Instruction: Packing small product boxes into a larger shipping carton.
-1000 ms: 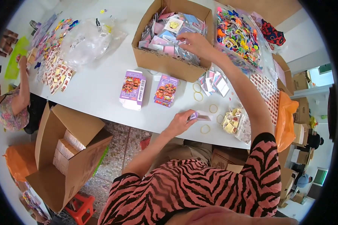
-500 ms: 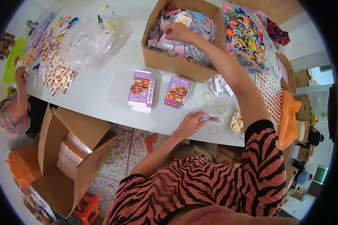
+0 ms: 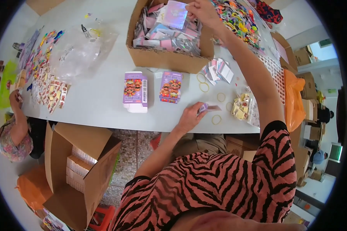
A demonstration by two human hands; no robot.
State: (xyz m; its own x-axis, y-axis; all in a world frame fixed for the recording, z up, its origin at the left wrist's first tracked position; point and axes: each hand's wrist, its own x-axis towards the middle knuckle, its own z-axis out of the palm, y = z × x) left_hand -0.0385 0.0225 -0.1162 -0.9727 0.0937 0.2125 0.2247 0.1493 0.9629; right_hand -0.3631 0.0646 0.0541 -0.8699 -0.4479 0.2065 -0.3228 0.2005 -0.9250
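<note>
My right hand [image 3: 205,13] pinches the edge of a flat, shiny, iridescent square packet [image 3: 175,15]. It holds it up over an open cardboard carton [image 3: 167,57] heaped with similar flat pink, grey and blue pieces. Near the front edge of the table, my left hand [image 3: 190,118] is closed around a small purple carton [image 3: 202,108] with a pale flap sticking out to the right. Most of that carton is hidden by the fingers. A purple printed box [image 3: 133,90] with a white end flap and a stack of purple printed cartons [image 3: 170,86] lie farther left.
Yellow rubber bands [image 3: 216,119], loose flat cards [image 3: 219,71] and a bag of small yellowish pieces [image 3: 241,107] lie to the right. Colourful hair ties [image 3: 239,23] fill a clear bag. Clear plastic bags [image 3: 77,54] lie left; a co-worker [image 3: 13,134] sits beyond an open floor carton [image 3: 98,188].
My right hand has lifted the shiny packet out of the heap and moved up and right. My left hand keeps the small purple carton. The whole view has shifted slightly.
</note>
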